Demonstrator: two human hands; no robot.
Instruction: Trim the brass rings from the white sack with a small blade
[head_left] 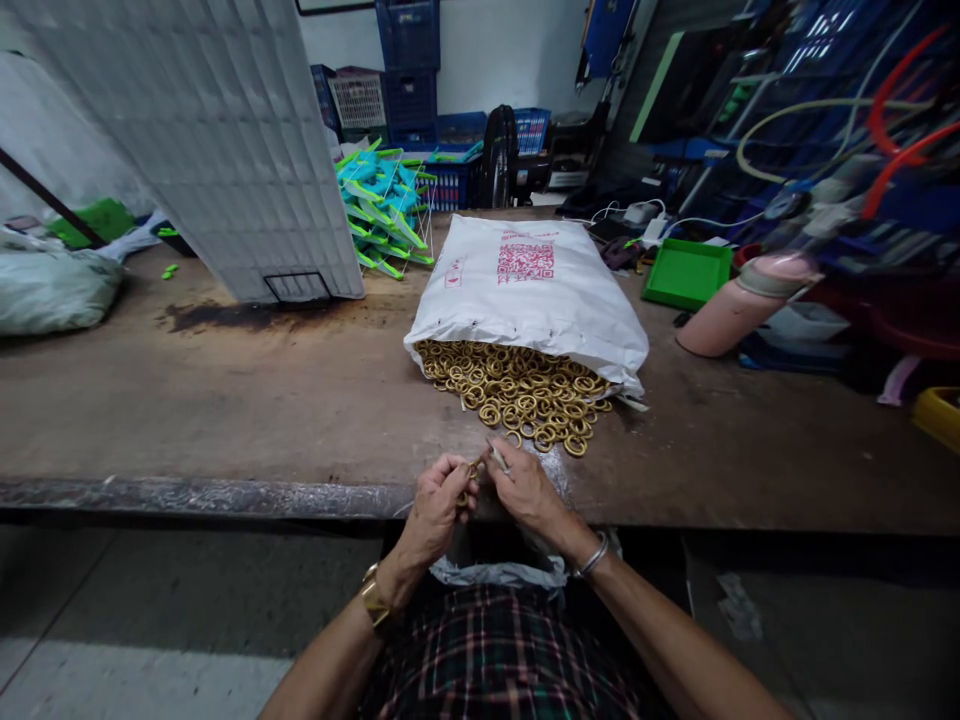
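At the table's front edge, my left hand (437, 505) is closed in a pinch on a gold-coloured ring (473, 469). More gold shows lower down between its fingers. My right hand (531, 497) meets it from the other side, its fingers closed on a small, thin, pale tool with a dark tip (498, 458). The tip points toward the ring; whether they touch I cannot tell. Just beyond both hands, many loose gold-coloured rings (534, 405) spill from the open mouth of a white sack (465, 245) with red print, which lies on its side.
A tall, ribbed, pale panel (262, 160) stands on the wooden table (225, 400). Behind it are green-and-blue plastic frames (386, 210). At right are a green tray (686, 273), a pink bottle (727, 315) and hoses. An open bag (499, 573) hangs below my hands.
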